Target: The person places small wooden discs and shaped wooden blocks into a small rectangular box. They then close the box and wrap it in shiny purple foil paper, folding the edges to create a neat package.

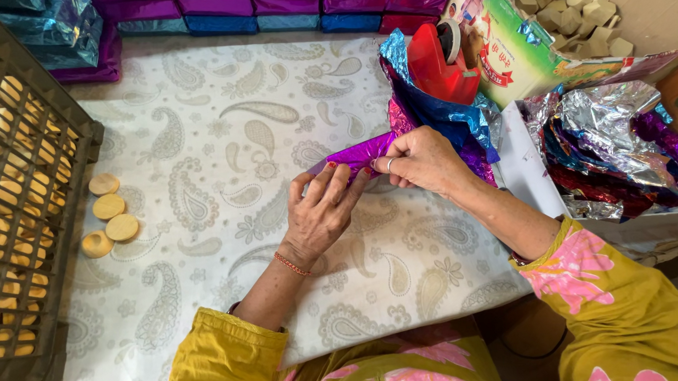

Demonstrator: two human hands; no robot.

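Observation:
My left hand [323, 209] and my right hand [423, 161] meet at the middle of the table over a purple foil-wrapped packet [356, 153]. Fingers of both hands pinch and press the foil folds on it. A stack of loose purple and blue foil sheets [434, 110] lies just behind my right hand. Several round tan biscuits [109, 216] lie on the paisley cloth [214, 127] to the left, apart from both hands.
A dark plastic crate [27, 212] full of biscuits stands at the left edge. Finished foil packets [217, 9] line the far side. A red tape dispenser [442, 62], a box of small pieces [575, 12] and a heap of crumpled foil [619, 148] sit at right.

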